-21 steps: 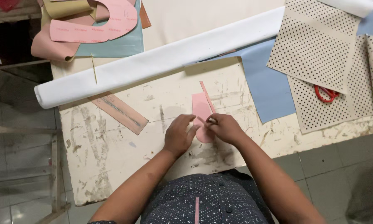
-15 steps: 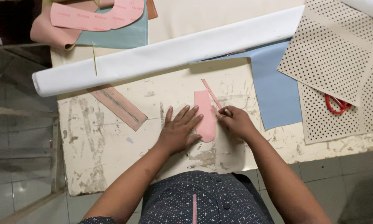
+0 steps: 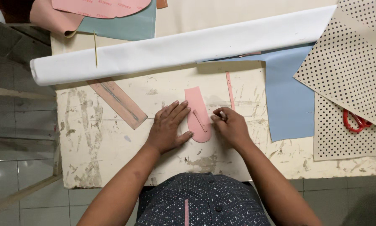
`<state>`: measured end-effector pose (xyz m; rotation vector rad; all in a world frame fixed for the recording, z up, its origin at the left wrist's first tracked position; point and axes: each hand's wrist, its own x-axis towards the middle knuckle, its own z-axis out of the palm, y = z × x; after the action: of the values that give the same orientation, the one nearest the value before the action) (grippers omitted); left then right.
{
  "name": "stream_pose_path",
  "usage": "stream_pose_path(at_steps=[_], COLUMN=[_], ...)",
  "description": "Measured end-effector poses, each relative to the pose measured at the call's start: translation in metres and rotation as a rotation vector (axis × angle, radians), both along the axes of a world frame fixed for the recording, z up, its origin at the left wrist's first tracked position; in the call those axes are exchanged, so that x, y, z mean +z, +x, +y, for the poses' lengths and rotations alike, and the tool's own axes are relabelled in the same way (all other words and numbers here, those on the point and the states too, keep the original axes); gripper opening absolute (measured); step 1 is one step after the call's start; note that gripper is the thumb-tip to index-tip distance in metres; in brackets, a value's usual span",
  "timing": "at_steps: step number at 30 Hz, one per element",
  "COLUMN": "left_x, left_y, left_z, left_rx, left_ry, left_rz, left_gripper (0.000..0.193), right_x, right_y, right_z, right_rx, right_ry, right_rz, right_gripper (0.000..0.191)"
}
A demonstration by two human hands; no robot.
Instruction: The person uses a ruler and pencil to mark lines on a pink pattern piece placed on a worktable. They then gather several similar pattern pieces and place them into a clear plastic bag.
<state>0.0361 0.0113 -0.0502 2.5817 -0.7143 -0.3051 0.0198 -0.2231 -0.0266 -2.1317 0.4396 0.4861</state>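
Pressing flat now: left hand (image 3: 168,128) spread wide on the worn tabletop (image 3: 112,146), fingertips and thumb lapping the left edge of the pink tongue-shaped piece (image 3: 197,113), where 0.7 s ago both hands were bunched close over it and the piece looked lifted or folded. Lying flat at present, rounded end toward the body, straight end away. Right hand (image 3: 230,125) curled just right of the pink piece, fingertips pinched together at its right edge; a small pale object seemingly nipped there, too small to tell. Short narrow pink strip (image 3: 199,120) lying slantwise on top of the pink piece, reaching toward that pinch. Judged: piece set down and steadied, strip being placed on it. Beyond the pink piece, up and to the right, a long thin pink strip (image 3: 229,89) loose on the table. Left of the pink piece, a brownish flat ruler-like bar (image 3: 117,103) lying diagonally. Right of it, a light blue sheet (image 3: 288,100); farther right, beige perforated sheets (image 3: 347,75) with red-handled scissors (image 3: 355,121) partly tucked under. Farther beyond the pink piece, a long white roll (image 3: 183,48) across the table, a thin stick (image 3: 95,48) over it; past that, teal and pink sheets (image 3: 104,12) at the far edge.
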Motion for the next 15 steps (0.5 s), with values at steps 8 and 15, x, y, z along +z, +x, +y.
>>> stream_pose_path(at_steps=[8,15], left_x=[-0.002,-0.009], left_y=[0.001,-0.006], left_z=[0.022,0.020], left_rx=[-0.114,-0.085], left_ry=[0.039,-0.083], left_rz=[-0.042,-0.029], left_gripper=[0.084,0.083], right_x=[-0.005,-0.013], right_y=[-0.050,-0.042], right_z=[0.030,0.047], right_rx=[0.357,0.361], right_ry=[-0.289,-0.426], right_rz=[-0.278,-0.325], right_gripper=[0.042,0.042])
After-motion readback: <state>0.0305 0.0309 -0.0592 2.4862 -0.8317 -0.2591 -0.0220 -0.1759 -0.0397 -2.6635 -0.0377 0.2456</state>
